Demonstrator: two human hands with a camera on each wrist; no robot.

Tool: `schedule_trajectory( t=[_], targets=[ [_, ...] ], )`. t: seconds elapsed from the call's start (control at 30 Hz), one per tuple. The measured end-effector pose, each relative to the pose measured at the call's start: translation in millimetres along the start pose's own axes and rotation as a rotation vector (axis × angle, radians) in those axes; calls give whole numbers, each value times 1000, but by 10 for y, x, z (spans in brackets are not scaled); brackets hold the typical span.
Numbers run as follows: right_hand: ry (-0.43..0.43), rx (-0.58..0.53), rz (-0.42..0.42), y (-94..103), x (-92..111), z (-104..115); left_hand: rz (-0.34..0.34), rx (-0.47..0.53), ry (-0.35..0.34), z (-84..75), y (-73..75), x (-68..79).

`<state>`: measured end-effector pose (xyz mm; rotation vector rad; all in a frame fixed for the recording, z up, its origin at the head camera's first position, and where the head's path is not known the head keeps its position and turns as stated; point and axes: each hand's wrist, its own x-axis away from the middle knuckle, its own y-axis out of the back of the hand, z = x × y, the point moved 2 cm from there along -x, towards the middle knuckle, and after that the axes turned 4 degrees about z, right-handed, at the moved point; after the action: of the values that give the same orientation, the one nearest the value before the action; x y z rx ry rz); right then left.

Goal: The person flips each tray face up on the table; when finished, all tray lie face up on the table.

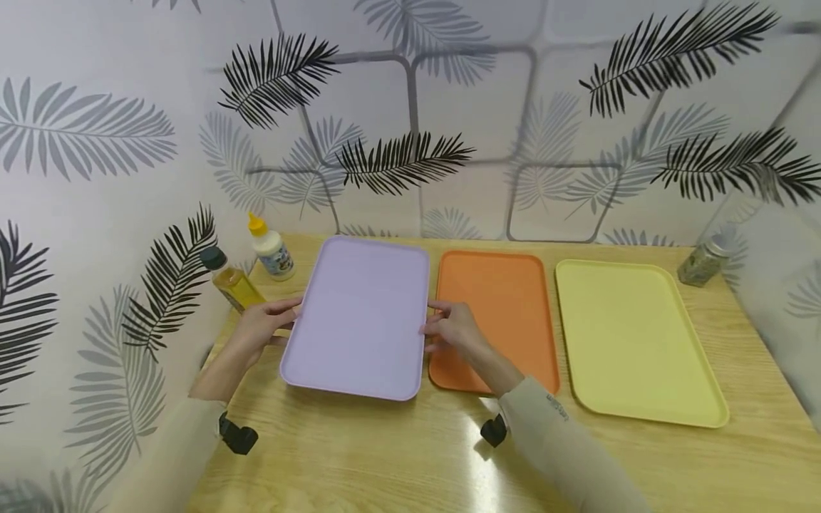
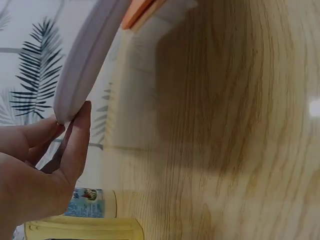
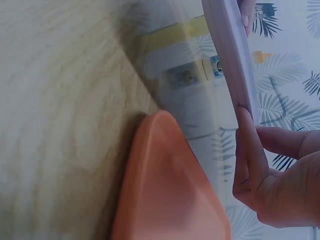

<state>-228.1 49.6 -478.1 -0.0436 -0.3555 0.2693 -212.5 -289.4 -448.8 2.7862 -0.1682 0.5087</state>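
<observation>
A shallow lavender tray is held up off the wooden table between both hands. My left hand pinches its left edge, fingers beneath and thumb at the rim; the left wrist view shows this hand at the tray's side wall. On the opposite edge, my right hand pinches the rim, and in the right wrist view its fingers reach under the tray. An orange tray lies on the table just under and beside my right hand.
A yellow tray lies farther right on the table. A glass jar stands at the back right corner. At the back left are a white bottle with a yellow cap and a bottle of yellow liquid. Patterned wall covering rises behind.
</observation>
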Motion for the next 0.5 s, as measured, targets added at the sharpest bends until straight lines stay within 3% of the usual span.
schedule_trajectory(
  t=[0.33,0.5],
  targets=[
    [7,139,3,-50,-170,93,-53,-126,80,1,-66,-284],
    [5,149,-16,-103,-267,65,-103,-170,58,38,-96,-406]
  ],
)
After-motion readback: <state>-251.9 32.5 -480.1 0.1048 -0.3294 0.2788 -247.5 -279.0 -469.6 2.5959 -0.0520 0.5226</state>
